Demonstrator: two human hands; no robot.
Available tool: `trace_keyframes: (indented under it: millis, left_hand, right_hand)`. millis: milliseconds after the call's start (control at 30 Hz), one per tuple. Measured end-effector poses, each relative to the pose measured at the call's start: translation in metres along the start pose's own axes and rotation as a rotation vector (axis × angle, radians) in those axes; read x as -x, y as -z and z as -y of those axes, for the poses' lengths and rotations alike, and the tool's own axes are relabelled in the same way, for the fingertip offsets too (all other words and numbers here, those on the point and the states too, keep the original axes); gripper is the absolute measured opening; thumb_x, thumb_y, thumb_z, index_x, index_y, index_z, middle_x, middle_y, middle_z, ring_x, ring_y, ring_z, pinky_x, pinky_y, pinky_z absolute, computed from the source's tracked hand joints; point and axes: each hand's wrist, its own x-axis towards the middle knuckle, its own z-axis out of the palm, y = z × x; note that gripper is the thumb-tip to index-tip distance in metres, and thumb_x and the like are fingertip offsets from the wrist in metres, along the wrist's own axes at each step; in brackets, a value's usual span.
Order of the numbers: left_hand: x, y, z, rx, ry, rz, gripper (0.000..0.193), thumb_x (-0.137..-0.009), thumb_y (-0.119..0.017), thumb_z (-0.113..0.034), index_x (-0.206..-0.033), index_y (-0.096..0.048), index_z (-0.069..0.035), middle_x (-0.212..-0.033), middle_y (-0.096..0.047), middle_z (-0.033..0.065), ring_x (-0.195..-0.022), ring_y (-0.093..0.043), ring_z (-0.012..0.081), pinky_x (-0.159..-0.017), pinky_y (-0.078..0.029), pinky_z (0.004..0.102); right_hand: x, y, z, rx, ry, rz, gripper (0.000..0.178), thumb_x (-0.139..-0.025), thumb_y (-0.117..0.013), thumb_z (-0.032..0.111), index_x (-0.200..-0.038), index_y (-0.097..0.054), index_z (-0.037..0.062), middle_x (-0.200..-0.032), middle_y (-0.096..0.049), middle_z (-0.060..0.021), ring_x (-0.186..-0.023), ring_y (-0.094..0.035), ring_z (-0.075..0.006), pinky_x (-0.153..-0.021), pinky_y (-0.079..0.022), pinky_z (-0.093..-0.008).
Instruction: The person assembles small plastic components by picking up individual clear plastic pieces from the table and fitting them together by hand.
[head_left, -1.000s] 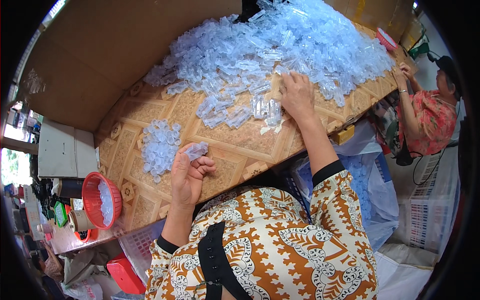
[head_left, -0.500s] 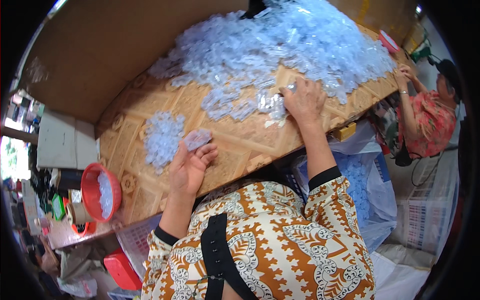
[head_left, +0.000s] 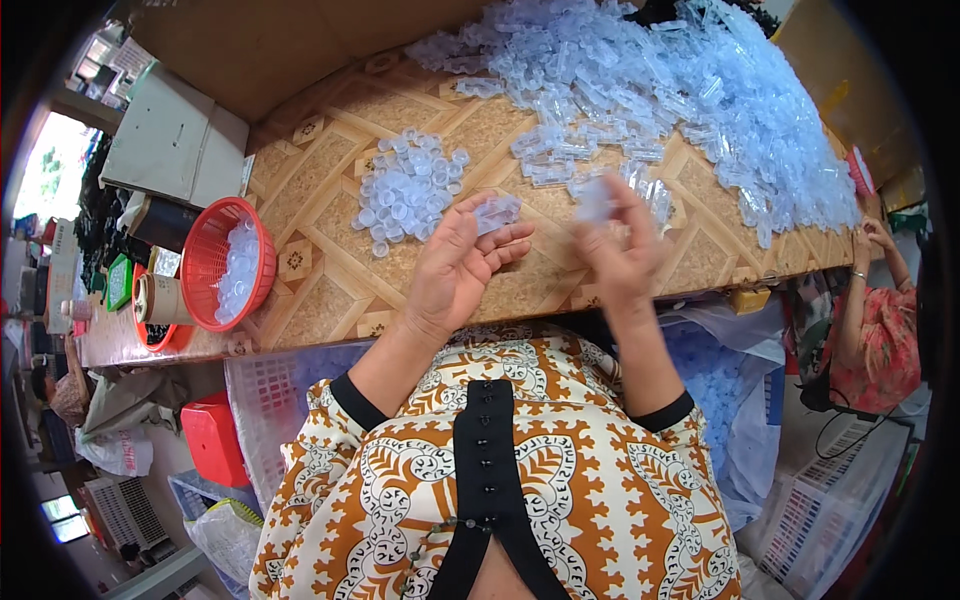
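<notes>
Right hand [head_left: 622, 255] lifted off the big heap of clear plastic pieces [head_left: 680, 90] at upper right, drawn back to frame centre, pinching what seems a clear piece (blurred), left hand [head_left: 462, 262] raised slightly, small clear piece [head_left: 497, 212] now at its fingertips.

- left hand [head_left: 462, 262] raised palm up, fingers curled loosely inward.
- right hand [head_left: 617, 250] lifted, blurred, fingertips pinched together, forearm reaching forward.

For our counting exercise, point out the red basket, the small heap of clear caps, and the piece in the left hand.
red basket [head_left: 205, 262], head view, on its left wall.
small heap of clear caps [head_left: 408, 190], head view, heap's middle.
clear piece [head_left: 497, 212], head view, at the left hand [head_left: 458, 262] fingertips.
</notes>
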Motion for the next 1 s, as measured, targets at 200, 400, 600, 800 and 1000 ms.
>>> trace_keyframes:
  millis: [200, 400, 600, 800, 1000]
  left_hand:
    - [0.022, -0.011, 0.005, -0.279, -0.073, 0.044, 0.053, -0.103, -0.058, -0.013, -0.149, -0.036, -0.001, -0.143, -0.050, 0.0128, -0.132, -0.051, 0.0195, -0.113, -0.040, 0.0359]
    - [0.029, -0.020, -0.005, -0.399, -0.083, 0.054, 0.057, -0.102, -0.057, -0.007, -0.153, -0.033, 0.000, -0.150, -0.045, 0.0137, -0.136, -0.047, 0.0194, -0.116, -0.036, 0.0343]
    - [0.029, -0.012, -0.003, -0.449, -0.073, 0.073, 0.062, -0.098, -0.062, -0.001, -0.153, -0.034, -0.002, -0.147, -0.048, 0.0141, -0.131, -0.052, 0.0196, -0.113, -0.041, 0.0340]
    - [0.029, -0.023, -0.006, -0.535, -0.215, 0.060, 0.069, -0.092, -0.067, 0.002, -0.153, -0.034, -0.004, -0.143, -0.052, 0.0124, -0.129, -0.054, 0.0193, -0.110, -0.044, 0.0345]
    - [0.031, -0.024, -0.007, -0.594, -0.190, 0.082, 0.074, -0.090, -0.067, 0.006, -0.155, -0.033, -0.005, -0.154, -0.043, 0.0107, -0.138, -0.048, 0.0218, -0.115, -0.042, 0.0365]
  right_hand:
    - [0.025, -0.052, 0.019, -0.280, 0.015, 0.270, 0.064, -0.092, -0.070, 0.007, -0.149, -0.043, -0.0016, -0.148, -0.046, -0.0170, -0.130, -0.052, -0.0244, -0.107, -0.045, -0.0369]
    - [0.024, -0.043, 0.017, -0.236, 0.065, 0.352, 0.067, -0.093, -0.070, 0.012, -0.151, -0.040, -0.0020, -0.149, -0.047, -0.0178, -0.135, -0.049, -0.0275, -0.112, -0.041, -0.0382]
    - [0.027, -0.042, 0.022, -0.533, -0.143, 0.369, 0.068, -0.095, -0.069, 0.015, -0.153, -0.038, -0.0012, -0.148, -0.049, -0.0137, -0.134, -0.049, -0.0233, -0.113, -0.039, -0.0375]
    - [0.029, -0.039, 0.025, -0.650, -0.123, 0.374, 0.072, -0.095, -0.070, 0.018, -0.153, -0.034, -0.0047, -0.153, -0.043, -0.0130, -0.136, -0.046, -0.0224, -0.117, -0.033, -0.0366]
    - [0.028, -0.041, 0.022, -0.583, -0.023, 0.421, 0.072, -0.095, -0.068, 0.017, -0.153, -0.032, -0.0073, -0.158, -0.039, -0.0170, -0.146, -0.038, -0.0274, -0.122, -0.027, -0.0407]
